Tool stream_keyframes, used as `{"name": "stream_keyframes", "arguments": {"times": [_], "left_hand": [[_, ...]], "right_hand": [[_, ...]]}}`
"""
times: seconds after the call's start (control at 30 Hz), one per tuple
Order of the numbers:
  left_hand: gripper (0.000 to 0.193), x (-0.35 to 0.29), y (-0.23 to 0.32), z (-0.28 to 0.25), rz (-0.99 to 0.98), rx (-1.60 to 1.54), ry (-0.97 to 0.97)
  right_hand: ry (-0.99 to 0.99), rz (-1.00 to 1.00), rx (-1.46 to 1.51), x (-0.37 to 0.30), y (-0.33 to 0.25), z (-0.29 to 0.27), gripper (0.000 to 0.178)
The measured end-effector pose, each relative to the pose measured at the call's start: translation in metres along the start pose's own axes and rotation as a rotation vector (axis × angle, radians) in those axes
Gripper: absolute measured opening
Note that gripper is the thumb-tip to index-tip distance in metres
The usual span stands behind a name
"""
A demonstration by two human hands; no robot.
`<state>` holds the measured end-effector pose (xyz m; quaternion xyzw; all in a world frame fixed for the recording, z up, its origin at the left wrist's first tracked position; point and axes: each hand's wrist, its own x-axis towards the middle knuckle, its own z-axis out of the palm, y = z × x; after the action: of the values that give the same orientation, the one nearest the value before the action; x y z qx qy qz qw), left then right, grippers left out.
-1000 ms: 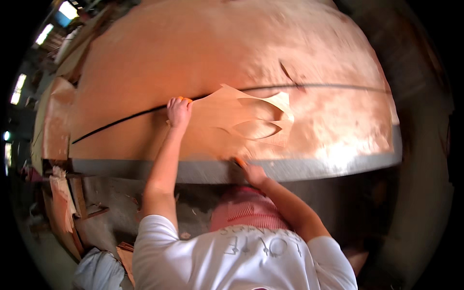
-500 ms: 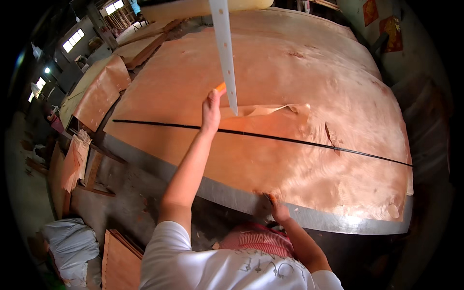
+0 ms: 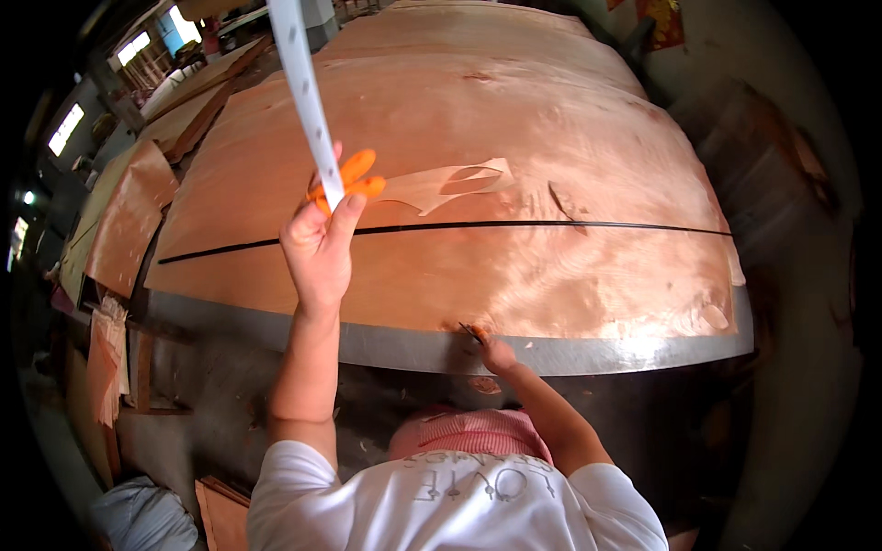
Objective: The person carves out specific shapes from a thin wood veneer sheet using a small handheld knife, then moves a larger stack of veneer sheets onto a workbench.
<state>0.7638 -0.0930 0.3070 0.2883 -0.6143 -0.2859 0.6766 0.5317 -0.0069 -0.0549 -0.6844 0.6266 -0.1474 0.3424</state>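
Note:
My left hand (image 3: 317,262) is raised over the sheet, its thumb and fingers closed on the lower end of a white perforated tape (image 3: 308,87). The tape hangs down from above the picture. Bright orange coverings appear on the fingers around it. Low at the near edge, my right hand (image 3: 497,354) is closed round a small dark-tipped blade (image 3: 471,333), with orange showing at the fingers. Beneath both hands spreads a large reddish-brown wood veneer sheet (image 3: 413,285), crossed by a thin black strip (image 3: 514,223). A loose veneer offcut (image 3: 418,186) with an oval hole lies beyond the strip.
A grey metal edge (image 3: 588,356) runs along the near side of the table. The sheet has a dark split (image 3: 562,202) right of the offcut. At left stand more veneer sheets (image 3: 133,220) and a bundle of strips (image 3: 108,354). A grey-white sack (image 3: 147,516) sits lower left.
My view has shifted. My left hand has turned and now shows orange fingers around the tape's end. The right hand remains at the near edge, its dark tip now visible.

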Motion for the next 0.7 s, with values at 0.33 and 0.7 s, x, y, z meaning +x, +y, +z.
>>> {"name": "stream_keyframes", "arguments": {"times": [0.33, 0.7], "left_hand": [[0.025, -0.182, -0.088, -0.012, -0.601, -0.059, 0.151], [0.022, -0.358, -0.141, 0.036, -1.058, 0.094, -0.285]], "right_hand": [[0.21, -0.068, 0.98, 0.013, -0.052, -0.048, 0.028], [-0.151, -0.245, 1.091, -0.111, -0.18, -0.171, 0.018]]}}
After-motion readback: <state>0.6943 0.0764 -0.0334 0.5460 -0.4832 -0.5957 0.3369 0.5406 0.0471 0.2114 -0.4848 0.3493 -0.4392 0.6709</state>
